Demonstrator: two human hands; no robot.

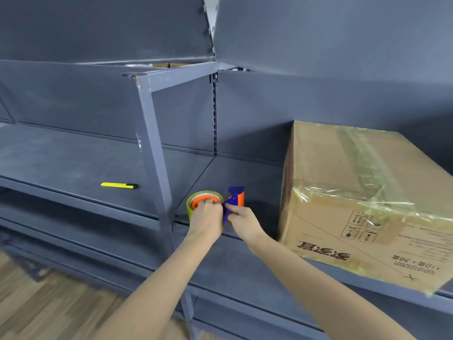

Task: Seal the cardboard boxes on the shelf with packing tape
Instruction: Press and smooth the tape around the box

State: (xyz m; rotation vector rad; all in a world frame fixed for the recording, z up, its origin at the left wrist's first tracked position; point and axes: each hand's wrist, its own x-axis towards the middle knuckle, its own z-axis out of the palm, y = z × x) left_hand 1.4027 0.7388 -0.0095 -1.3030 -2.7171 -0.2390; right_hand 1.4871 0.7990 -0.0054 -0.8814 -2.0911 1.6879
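Cardboard box [343,192] lies right of hands; left hand [207,215] and right hand [242,220] grip tape dispenser [236,196].

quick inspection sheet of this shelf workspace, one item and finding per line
surface: grey metal shelf
job's things: tape roll and blue-orange dispenser side by side mid-shelf; cardboard box at right, top seam already taped
clutter: yellow utility knife in the left bay
hands: left hand grips the tape roll; right hand pinches the dispenser
cables: nothing seen
surroundings: grey back panels; wooden floor lower left
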